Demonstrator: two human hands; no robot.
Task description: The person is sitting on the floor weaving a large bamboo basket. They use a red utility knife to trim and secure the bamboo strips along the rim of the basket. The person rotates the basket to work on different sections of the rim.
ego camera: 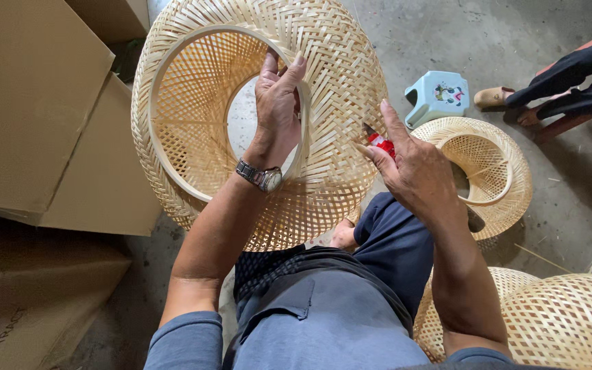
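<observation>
A large woven bamboo shade (193,137), round and open at both ends, stands on edge in front of me with its inside facing me. My left hand (279,103), a watch on its wrist, grips the shade's inner rim at the right. My right hand (412,171) holds a small red-handled cutter (380,142) against the shade's outer weave at the right edge. The tool's tip is hidden behind my fingers.
Cardboard boxes (42,103) fill the left. Another woven shade (481,164) lies on the concrete floor to the right, two more (570,322) at lower right. A small pale-blue stool (438,96) stands behind. A person's feet and a red stool (570,79) at top right.
</observation>
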